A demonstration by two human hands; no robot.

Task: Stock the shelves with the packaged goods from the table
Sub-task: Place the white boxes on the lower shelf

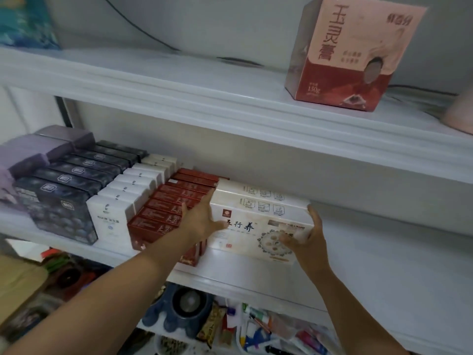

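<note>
Though mostly cream, the box [256,213] bears black calligraphy.

Pink box [350,55]: 玉灵膏, 150g; cream box [258,221]: 行养.

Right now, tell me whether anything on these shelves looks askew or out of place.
Nothing stands out: no damage or spills. The cream box, between the left hand and right hand, lines up beside the neat red boxes.

Both my arms reach forward, bare. My left hand [202,219] lies flat, fingers straight, against the white box [258,201]; my right hand [305,239] grips its other end.
</note>
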